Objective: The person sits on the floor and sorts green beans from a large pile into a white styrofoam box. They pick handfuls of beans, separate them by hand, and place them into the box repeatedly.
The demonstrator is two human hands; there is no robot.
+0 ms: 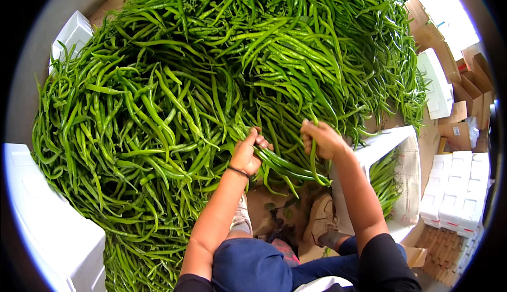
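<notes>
A large heap of long green chili peppers (158, 106) spreads before me on the floor. My left hand (248, 153) is closed around a bunch of long green peppers (287, 164), whose tips point to the right. To its right, my right hand (321, 138) grips a single green pepper (313, 159) that hangs down, its lower end by the tips of the bunch. Close by my right forearm stands a white foam box (410, 173), lined with printed paper and partly filled with green peppers (383, 185) laid lengthwise.
White foam boxes (51, 220) line the left side, with another foam box (71, 34) at the upper left. On the right are a foam lid (435, 82), open cardboard boxes (471, 90) and stacked white foam pieces (453, 191). My shoes (321, 216) rest on the floor between heap and box.
</notes>
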